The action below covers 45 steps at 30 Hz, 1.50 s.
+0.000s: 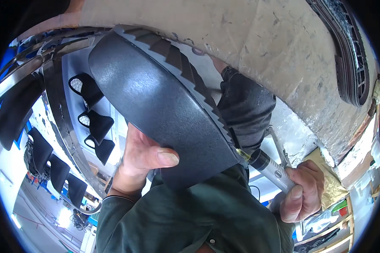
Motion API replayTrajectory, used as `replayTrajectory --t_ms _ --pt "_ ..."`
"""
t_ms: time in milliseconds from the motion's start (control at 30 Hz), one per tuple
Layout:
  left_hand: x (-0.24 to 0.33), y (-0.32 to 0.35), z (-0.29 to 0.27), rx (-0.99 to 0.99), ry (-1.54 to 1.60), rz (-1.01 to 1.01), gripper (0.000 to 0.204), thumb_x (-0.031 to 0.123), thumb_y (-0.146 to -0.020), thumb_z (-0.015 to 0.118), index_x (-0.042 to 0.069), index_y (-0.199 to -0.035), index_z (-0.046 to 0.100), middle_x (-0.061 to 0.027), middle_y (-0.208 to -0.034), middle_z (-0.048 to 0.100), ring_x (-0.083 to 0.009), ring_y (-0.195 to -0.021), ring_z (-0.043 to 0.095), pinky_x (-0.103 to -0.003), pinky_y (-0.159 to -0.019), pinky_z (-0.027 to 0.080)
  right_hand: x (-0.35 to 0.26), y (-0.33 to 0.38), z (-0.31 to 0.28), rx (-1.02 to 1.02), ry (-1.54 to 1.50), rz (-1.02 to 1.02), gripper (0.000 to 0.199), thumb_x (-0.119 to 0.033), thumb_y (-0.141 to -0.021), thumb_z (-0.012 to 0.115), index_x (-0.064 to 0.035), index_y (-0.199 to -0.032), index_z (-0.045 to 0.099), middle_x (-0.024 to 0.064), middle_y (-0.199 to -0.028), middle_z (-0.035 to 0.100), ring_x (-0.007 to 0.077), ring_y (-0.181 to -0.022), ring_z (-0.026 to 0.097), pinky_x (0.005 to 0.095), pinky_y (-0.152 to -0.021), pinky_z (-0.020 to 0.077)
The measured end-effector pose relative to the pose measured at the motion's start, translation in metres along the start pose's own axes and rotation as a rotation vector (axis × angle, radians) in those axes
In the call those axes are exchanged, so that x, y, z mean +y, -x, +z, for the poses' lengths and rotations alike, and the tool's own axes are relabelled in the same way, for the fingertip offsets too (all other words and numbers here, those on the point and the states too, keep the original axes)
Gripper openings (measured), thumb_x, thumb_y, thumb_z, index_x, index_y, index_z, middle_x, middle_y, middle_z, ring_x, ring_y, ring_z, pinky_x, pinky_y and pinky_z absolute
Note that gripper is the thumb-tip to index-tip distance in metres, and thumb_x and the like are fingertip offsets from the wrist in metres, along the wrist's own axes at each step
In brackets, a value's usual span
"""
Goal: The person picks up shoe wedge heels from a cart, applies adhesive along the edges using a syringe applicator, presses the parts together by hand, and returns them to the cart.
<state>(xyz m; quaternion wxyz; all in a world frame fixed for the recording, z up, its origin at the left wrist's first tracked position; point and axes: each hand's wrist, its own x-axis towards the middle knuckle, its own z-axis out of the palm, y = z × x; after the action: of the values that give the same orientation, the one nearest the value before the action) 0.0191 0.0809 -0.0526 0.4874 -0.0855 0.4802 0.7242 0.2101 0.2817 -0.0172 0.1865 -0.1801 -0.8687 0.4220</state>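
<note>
A smooth black shoe [156,97] with a jagged, ridged sole edge [177,67] lies slanted across the middle, its rounded end up and to the left. My left hand [145,154] grips it from below, thumb flat on the smooth side and the other fingers hidden behind. In my right hand [304,192] is a silver cylindrical tool [276,173] with a dark collar and a thin yellowish tip. That tip is at the shoe's lower right end, beside the sole edge; whether it touches cannot be told.
A worn, stained tan work surface [257,38] curves across the top. On it, at the far right, stands a stack of dark shoe soles [352,55]. Several black curved pieces [95,90] hang on a metal rack [57,95] at left. Crumpled yellowish material [333,185] lies beyond my right hand.
</note>
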Motion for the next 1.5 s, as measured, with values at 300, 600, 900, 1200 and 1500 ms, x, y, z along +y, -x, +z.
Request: replayTrajectory --t_ms 300,600,900,1200,1500 --pt "0.002 0.010 0.010 0.148 0.029 -0.040 0.083 0.024 -0.059 0.080 -0.001 -0.128 0.041 -0.0143 -0.113 0.057 -0.0261 -0.101 0.060 -0.035 -0.089 0.047 0.002 0.017 -0.008 0.026 -0.078 -0.021 0.028 -0.016 -0.080 0.050 0.0074 -0.087 0.062 0.0051 -0.050 0.053 0.0121 -0.035 0.038 0.0296 -0.043 0.0334" --pt "0.001 0.009 0.025 0.127 0.162 0.089 0.071 0.035 -0.069 0.073 -0.002 -0.124 0.046 -0.0170 -0.109 0.060 -0.0279 -0.093 0.063 -0.036 -0.081 0.053 0.010 0.039 -0.012 -0.003 -0.183 -0.059 0.026 -0.013 -0.081 0.050 0.0068 -0.095 0.059 0.0060 -0.054 0.054 0.0122 -0.037 0.040 0.0299 -0.045 0.0341" --pt "0.003 0.009 0.029 0.144 0.255 0.146 0.063 0.038 -0.077 0.068 -0.003 -0.122 0.049 -0.0174 -0.106 0.062 -0.0276 -0.086 0.066 -0.034 -0.074 0.056 0.023 0.051 -0.010 -0.045 -0.292 -0.120 0.025 -0.014 -0.087 0.046 0.0039 -0.103 0.055 0.0042 -0.052 0.050 0.0138 -0.038 0.041 0.0313 -0.046 0.0341" --pt "0.015 0.013 0.036 0.194 0.219 -0.002 0.065 0.036 -0.074 0.068 -0.003 -0.122 0.048 -0.0153 -0.111 0.060 -0.0245 -0.095 0.061 -0.033 -0.083 0.051 0.022 0.066 -0.001 0.167 -0.232 0.053 0.031 -0.025 -0.086 0.053 0.0037 -0.088 0.062 0.0073 -0.057 0.054 0.0199 -0.047 0.047 0.0332 -0.049 0.0377" --pt "0.015 0.049 0.031 -0.123 -0.082 0.182 0.065 0.032 -0.079 0.068 -0.005 -0.126 0.041 -0.0126 -0.110 0.058 -0.0190 -0.098 0.059 -0.030 -0.084 0.048 0.044 -0.045 -0.055 0.362 0.299 0.058 0.036 -0.021 -0.086 0.058 -0.0011 -0.116 0.056 0.0194 -0.108 0.061 0.0326 -0.095 0.059 0.0383 -0.084 0.0452"
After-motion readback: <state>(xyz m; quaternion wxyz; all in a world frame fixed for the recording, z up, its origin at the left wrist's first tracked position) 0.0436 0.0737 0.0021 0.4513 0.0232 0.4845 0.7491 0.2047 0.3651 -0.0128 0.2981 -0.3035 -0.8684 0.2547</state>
